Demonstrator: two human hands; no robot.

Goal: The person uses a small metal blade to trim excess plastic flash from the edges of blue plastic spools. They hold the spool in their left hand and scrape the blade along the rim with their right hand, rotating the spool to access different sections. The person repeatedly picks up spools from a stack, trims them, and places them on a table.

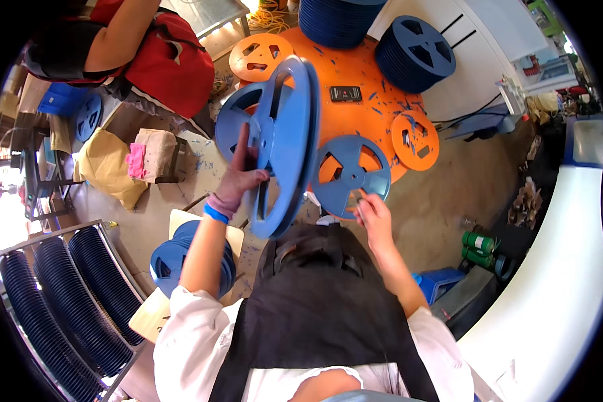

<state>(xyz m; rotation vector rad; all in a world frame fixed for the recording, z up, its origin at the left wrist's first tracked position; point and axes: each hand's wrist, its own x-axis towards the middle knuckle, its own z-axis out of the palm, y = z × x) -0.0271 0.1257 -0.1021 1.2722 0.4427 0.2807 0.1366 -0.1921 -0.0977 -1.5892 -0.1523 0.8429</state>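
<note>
Blue flecks litter the orange surface (355, 117), my landmark from this remote seat. Over its near left edge I have the left hand (238, 181) gripping the reel (288, 147), fingers spread along one flange and thumb by a window; I take that broad hold as a way to steady so wide a thing. The reel stands steeply tilted, almost edge-on to me, likely so both flanges can be reached. My right hand (372, 213) is at the surface's near edge with fingers partly curled, beside the rim of a flat reel (355, 177); blur keeps me from telling whether it pinches anything.

Two blue stacks (338, 20) (415, 57) stand along the surface's far side, presumably to leave the near part for handling. Orange discs lie at its far left (261, 57) and right (415, 141) edges, a black box (345, 94) between them.

For room, I watch the near edge, which the flat reel seems to overhang. Left of the surface a co-worker in red (164, 67) is close, so I judge a wide swing that way risky. To its right, brown floor (435, 201) gives me the more generous margin; nearer than the surface, the black apron (315, 308) limits any pull back.
</note>
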